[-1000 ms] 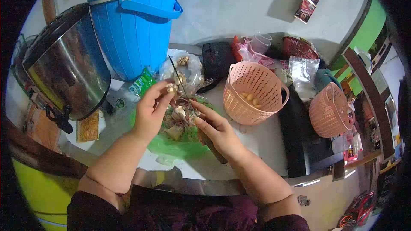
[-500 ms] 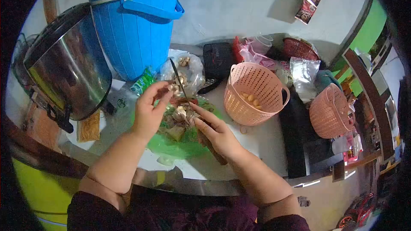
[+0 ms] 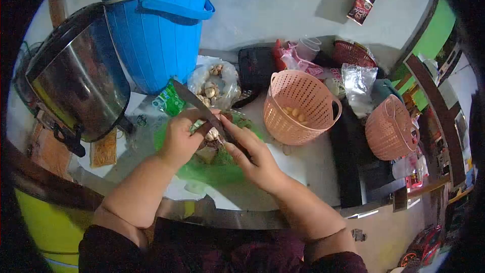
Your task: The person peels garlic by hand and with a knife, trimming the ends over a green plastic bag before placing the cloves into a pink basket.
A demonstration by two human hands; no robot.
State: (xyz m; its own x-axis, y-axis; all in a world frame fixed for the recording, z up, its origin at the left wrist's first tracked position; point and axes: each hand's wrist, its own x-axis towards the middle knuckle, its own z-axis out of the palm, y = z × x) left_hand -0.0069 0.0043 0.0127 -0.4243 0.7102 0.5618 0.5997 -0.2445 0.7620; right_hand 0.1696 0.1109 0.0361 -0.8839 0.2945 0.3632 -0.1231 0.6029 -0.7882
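Observation:
My right hand [image 3: 252, 159] is closed round a knife [image 3: 194, 100], whose dark blade points up and left across my left fingers. My left hand [image 3: 183, 139] is closed on a garlic bulb [image 3: 212, 134] just under the blade. Beneath both hands lies a green plastic bag [image 3: 222, 169] with peelings on it. Behind them, a clear plastic bag [image 3: 230, 83] holds several garlic bulbs. To the right, a pink perforated basket [image 3: 298, 93] has several peeled cloves [image 3: 295, 114] at its bottom.
A tall blue lidded container [image 3: 156, 40] and a large dark metal pot [image 3: 83, 78] stand at the left. A second pink basket [image 3: 388, 130] is at the right. Packets [image 3: 361, 7] hang on the wall. The table's front edge [image 3: 242, 220] runs before my body.
The knife has tilted further left, and its blade now lies across my left fingers. My left hand has moved slightly down and right, nearer my right hand, with the garlic bulb.

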